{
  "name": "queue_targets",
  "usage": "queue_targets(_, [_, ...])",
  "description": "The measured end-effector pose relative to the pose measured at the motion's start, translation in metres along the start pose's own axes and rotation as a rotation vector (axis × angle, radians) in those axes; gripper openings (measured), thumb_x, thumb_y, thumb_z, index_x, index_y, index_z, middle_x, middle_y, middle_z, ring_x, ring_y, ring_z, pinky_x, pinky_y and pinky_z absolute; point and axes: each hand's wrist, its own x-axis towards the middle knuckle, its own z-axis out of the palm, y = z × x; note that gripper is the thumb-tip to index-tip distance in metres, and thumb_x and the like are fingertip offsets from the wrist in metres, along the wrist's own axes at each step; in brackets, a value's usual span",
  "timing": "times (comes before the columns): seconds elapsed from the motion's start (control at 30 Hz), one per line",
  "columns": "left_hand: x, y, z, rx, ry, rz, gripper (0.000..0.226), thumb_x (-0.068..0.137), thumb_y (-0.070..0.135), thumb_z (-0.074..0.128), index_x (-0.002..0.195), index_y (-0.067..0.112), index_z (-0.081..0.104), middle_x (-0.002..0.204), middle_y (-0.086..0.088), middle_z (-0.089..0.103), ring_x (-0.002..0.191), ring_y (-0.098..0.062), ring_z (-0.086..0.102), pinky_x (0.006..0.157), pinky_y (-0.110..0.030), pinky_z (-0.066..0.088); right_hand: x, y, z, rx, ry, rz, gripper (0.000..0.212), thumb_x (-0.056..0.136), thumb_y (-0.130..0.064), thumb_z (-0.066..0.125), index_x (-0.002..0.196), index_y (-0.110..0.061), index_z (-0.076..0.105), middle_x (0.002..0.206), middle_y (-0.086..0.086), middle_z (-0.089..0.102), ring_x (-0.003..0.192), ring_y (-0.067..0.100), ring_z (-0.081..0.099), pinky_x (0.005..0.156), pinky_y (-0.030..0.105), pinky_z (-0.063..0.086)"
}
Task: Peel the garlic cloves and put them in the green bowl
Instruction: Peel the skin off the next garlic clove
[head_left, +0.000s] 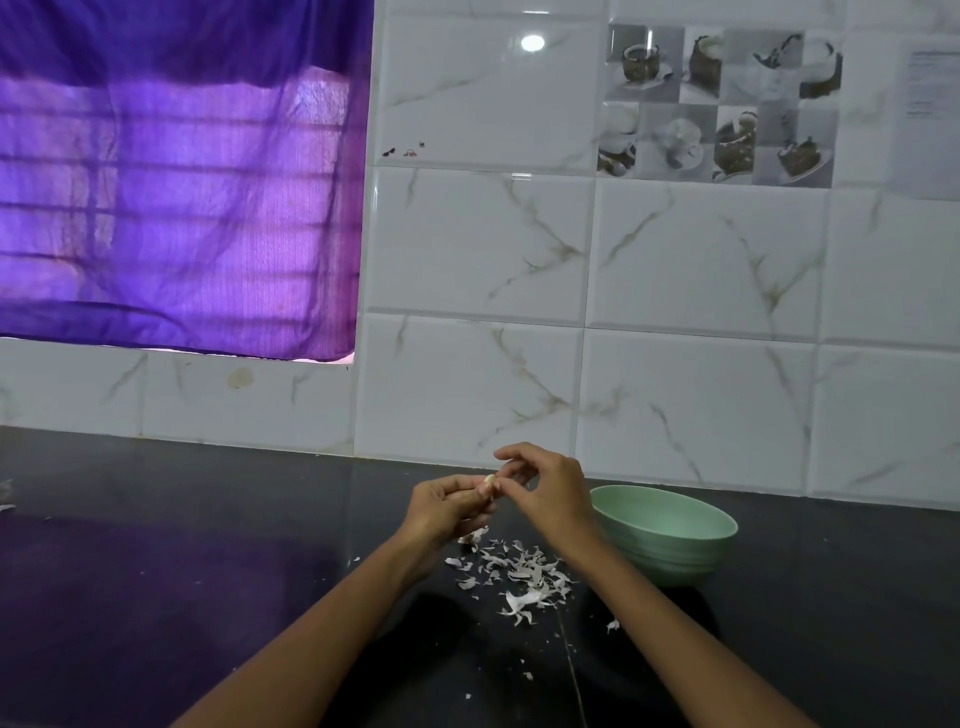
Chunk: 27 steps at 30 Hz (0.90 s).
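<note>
A purple curtain (176, 171) is seen across the upper left of the frame, lit from behind, with window bars showing through as dark bands. Below it a dark countertop (156, 597) is spread over the whole lower part of the frame.

Both bare forearms are raised from the bottom edge toward lower centre, converging above the counter. The left hand (448, 506) is held palm up, tilted inward, with the fingers curled; a garlic clove (489, 479) is pinched at its fingertips, only a small pale end of it being visible. The grip is narrow, closed on the clove. Just right of it, the right hand (545, 488) is arched over, wrist bent down, thumb and forefinger brought onto the same clove, the remaining fingers lifted and loosely curled above. A tight pinch is shown there too. The two hands are touching at the clove, held above the counter, not resting on it.

Directly under the hands, a scatter of white garlic skins (519, 574) is laid on the counter, with a few stray flakes further toward the bottom edge.

Right of the right wrist, the green bowl (670, 540) is set upright on the counter, near the skins; its contents cannot be told. White marbled wall tiles (675, 286) are filling the right background, a decorative tile panel with cups (719, 104) at upper right.
</note>
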Motion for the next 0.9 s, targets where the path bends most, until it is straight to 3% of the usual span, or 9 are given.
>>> queue_targets(0.27, [0.0012,0.0001,-0.0003,-0.021,-0.015,-0.033,0.005,0.083,0.007,0.064,0.083,0.005,0.069,0.058,-0.001,0.066,0.053,-0.003,0.061,0.054,-0.013,0.052,-0.0009,0.0004,0.0017,0.118,-0.062,0.02,0.033,0.079,-0.002,0.069,0.108,-0.014,0.064,0.074,-0.009,0.061,0.07,0.002,0.056,0.065,0.017,0.049])
queue_targets(0.37, [0.0006,0.0001,0.0,-0.026,-0.023,-0.045,0.006,0.084,0.007,0.064,0.082,0.005,0.069,0.059,-0.001,0.067,0.054,-0.004,0.062,0.055,-0.013,0.052,-0.0012,0.0003,0.002,0.123,-0.051,0.034,0.037,0.078,-0.002,0.069,0.112,-0.015,0.061,0.078,-0.004,0.062,0.073,0.006,0.057,0.07,0.014,0.047])
queue_targets(0.53, [0.0007,0.0004,-0.0006,-0.028,-0.023,-0.051,0.006,0.084,0.008,0.064,0.083,0.005,0.068,0.062,-0.002,0.068,0.059,-0.004,0.065,0.056,-0.013,0.052,-0.0006,0.0012,0.0033,0.114,-0.029,0.049,0.04,0.077,-0.005,0.072,0.113,-0.018,0.06,0.08,-0.004,0.066,0.077,0.009,0.061,0.077,0.022,0.049])
queue_targets(0.77, [-0.0004,0.0001,-0.0009,-0.04,-0.005,-0.008,0.004,0.083,0.004,0.065,0.081,0.005,0.068,0.065,-0.001,0.07,0.061,-0.003,0.067,0.054,-0.013,0.052,-0.0014,0.0029,0.0049,0.137,-0.037,0.124,0.037,0.078,-0.008,0.072,0.111,-0.018,0.06,0.075,-0.009,0.067,0.07,0.008,0.062,0.066,0.03,0.055])
queue_targets(0.9, [-0.0001,-0.0013,-0.0008,0.004,0.008,0.037,0.004,0.082,0.001,0.065,0.083,0.004,0.068,0.064,0.0,0.071,0.061,-0.004,0.067,0.053,-0.013,0.05,-0.0019,0.001,0.0041,0.227,-0.063,0.19,0.037,0.078,-0.002,0.07,0.111,-0.015,0.059,0.073,-0.004,0.068,0.06,0.007,0.061,0.051,0.023,0.053])
